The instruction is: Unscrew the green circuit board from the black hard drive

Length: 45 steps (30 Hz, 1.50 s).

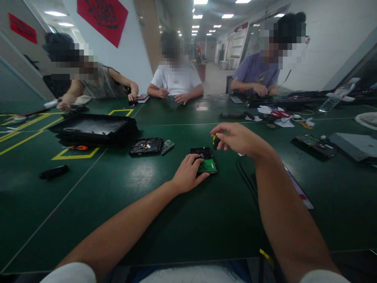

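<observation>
A hard drive (205, 159) with a green circuit board facing up lies on the green table (188, 220) in front of me. My left hand (188, 173) rests on its left edge, fingers curled against it, holding it down. Just above and to the right of the drive, my right hand (235, 138) is closed in a pinch on a small dark screwdriver handle (216, 141) with a yellow mark; its tip is hidden.
A second opened hard drive (146, 146) and a loose green board (167, 146) lie to the left, by a black tray (94, 129). A black bar (54, 172) lies at left. Boards and a grey box (356, 145) sit right. Three other people sit across.
</observation>
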Motion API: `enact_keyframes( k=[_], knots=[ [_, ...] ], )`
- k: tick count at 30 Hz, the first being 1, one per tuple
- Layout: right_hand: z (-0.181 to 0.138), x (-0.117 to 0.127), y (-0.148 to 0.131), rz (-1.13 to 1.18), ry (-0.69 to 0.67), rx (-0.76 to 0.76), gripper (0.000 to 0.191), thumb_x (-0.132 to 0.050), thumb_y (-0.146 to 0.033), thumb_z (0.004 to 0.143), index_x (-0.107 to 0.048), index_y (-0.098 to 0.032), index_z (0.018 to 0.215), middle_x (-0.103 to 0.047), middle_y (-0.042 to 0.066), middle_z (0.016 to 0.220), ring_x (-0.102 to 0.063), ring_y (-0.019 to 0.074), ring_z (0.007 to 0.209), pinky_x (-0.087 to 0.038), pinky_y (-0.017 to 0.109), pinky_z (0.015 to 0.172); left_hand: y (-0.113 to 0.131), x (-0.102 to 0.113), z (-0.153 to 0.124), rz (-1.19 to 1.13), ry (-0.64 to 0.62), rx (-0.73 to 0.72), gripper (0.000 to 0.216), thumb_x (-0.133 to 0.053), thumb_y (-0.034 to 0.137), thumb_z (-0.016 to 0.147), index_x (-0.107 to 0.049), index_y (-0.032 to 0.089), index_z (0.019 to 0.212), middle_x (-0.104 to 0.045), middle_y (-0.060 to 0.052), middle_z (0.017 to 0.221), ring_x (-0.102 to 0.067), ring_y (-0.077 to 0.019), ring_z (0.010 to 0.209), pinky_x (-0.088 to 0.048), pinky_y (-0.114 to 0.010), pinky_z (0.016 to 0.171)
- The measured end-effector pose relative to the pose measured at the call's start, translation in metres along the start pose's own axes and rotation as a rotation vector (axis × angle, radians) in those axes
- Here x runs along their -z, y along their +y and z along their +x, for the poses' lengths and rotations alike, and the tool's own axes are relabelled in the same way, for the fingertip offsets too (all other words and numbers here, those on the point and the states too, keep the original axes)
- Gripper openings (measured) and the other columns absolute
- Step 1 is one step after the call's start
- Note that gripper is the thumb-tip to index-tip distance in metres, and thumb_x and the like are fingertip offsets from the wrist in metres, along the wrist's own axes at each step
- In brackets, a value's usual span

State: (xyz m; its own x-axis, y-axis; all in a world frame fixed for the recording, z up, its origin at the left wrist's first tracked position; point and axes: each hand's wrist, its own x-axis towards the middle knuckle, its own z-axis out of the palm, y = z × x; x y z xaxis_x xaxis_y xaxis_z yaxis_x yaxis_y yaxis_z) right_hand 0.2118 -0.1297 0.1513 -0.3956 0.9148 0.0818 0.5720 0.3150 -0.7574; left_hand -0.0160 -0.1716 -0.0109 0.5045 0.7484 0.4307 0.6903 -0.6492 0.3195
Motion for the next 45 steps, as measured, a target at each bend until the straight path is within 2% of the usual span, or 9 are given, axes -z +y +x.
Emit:
enact_keyframes(
  k=[5,11,17,22,25,28,34,40,45],
  knots=[
    [0.0008,-0.0024,-0.0046,0.045,-0.037,-0.001,0.014,-0.063,-0.022,0.101,-0.072,-0.016,0.110,-0.077,0.005,0.076,-0.072,0.0160,0.065,-0.056,0.023,0.058,0.0017,0.0013,0.0006,0.006,0.008,-0.004,0.055,-0.062,0.056,0.100,-0.056,0.019,0.140,-0.056,-0.017,0.142,-0.051,-0.0352,0.137,-0.046,-0.057,0.119],
    [-0.0031,0.0004,-0.0096,-0.028,-0.027,0.059,0.013,-0.066,-0.026,0.099,-0.077,-0.018,0.101,-0.075,0.003,0.079,-0.068,0.0135,0.065,-0.050,0.021,0.054,0.0002,0.0000,0.0000,-0.001,0.017,-0.017,0.055,-0.063,0.055,0.099,-0.055,0.018,0.140,-0.056,-0.017,0.141,-0.051,-0.0352,0.137,-0.047,-0.056,0.118],
    [-0.0036,0.0006,-0.0072,0.029,-0.010,0.037,0.015,-0.070,-0.020,0.095,-0.073,-0.017,0.110,-0.079,0.010,0.103,-0.072,0.0147,0.067,-0.053,0.024,0.054,-0.0009,-0.0002,-0.0002,-0.006,0.015,-0.011,0.055,-0.064,0.056,0.099,-0.056,0.019,0.140,-0.056,-0.017,0.142,-0.051,-0.0357,0.137,-0.047,-0.058,0.118],
    [-0.0016,0.0010,-0.0046,-0.061,0.018,0.035,0.011,-0.072,-0.025,0.095,-0.073,-0.018,0.104,-0.079,0.007,0.089,-0.071,0.0150,0.066,-0.051,0.024,0.054,-0.0007,-0.0001,-0.0001,-0.008,0.011,-0.009,0.055,-0.064,0.056,0.099,-0.056,0.020,0.140,-0.056,-0.017,0.142,-0.050,-0.0359,0.138,-0.046,-0.058,0.118],
    [-0.0024,0.0014,-0.0048,-0.071,0.024,0.027,0.016,-0.078,-0.029,0.091,-0.072,-0.018,0.099,-0.079,0.008,0.095,-0.071,0.0148,0.064,-0.051,0.024,0.052,0.0001,0.0009,-0.0002,-0.010,0.014,-0.007,0.054,-0.063,0.056,0.099,-0.056,0.020,0.140,-0.056,-0.017,0.142,-0.050,-0.0359,0.138,-0.047,-0.059,0.117],
    [-0.0032,0.0003,-0.0057,-0.034,0.026,0.002,0.012,-0.075,-0.025,0.092,-0.070,-0.018,0.099,-0.079,0.009,0.099,-0.071,0.0144,0.062,-0.051,0.025,0.051,0.0001,0.0008,-0.0002,-0.004,0.010,-0.004,0.055,-0.063,0.056,0.099,-0.056,0.020,0.140,-0.056,-0.017,0.142,-0.051,-0.0356,0.137,-0.047,-0.058,0.118],
    [0.0005,-0.0023,-0.0037,-0.003,0.019,0.010,0.013,-0.068,-0.028,0.098,-0.074,-0.018,0.105,-0.077,0.006,0.082,-0.071,0.0159,0.065,-0.055,0.026,0.062,-0.0005,-0.0008,-0.0001,0.013,0.009,-0.011,0.056,-0.063,0.056,0.099,-0.056,0.018,0.140,-0.055,-0.018,0.142,-0.050,-0.0358,0.137,-0.046,-0.057,0.118],
    [-0.0003,0.0018,-0.0028,-0.075,0.022,0.087,0.019,-0.067,-0.032,0.098,-0.080,-0.020,0.105,-0.079,0.005,0.091,-0.069,0.0159,0.071,-0.053,0.027,0.068,0.0007,0.0012,0.0002,0.006,0.014,-0.016,0.055,-0.062,0.056,0.100,-0.056,0.018,0.139,-0.055,-0.018,0.142,-0.050,-0.0357,0.137,-0.047,-0.057,0.118],
    [-0.0025,0.0016,-0.0045,-0.057,0.023,0.053,0.018,-0.068,-0.027,0.096,-0.076,-0.018,0.109,-0.079,0.006,0.090,-0.069,0.0145,0.066,-0.050,0.024,0.058,0.0001,0.0005,0.0001,0.006,0.007,-0.011,0.056,-0.062,0.057,0.100,-0.056,0.017,0.139,-0.055,-0.018,0.142,-0.050,-0.0356,0.137,-0.047,-0.057,0.118]
  ],
)
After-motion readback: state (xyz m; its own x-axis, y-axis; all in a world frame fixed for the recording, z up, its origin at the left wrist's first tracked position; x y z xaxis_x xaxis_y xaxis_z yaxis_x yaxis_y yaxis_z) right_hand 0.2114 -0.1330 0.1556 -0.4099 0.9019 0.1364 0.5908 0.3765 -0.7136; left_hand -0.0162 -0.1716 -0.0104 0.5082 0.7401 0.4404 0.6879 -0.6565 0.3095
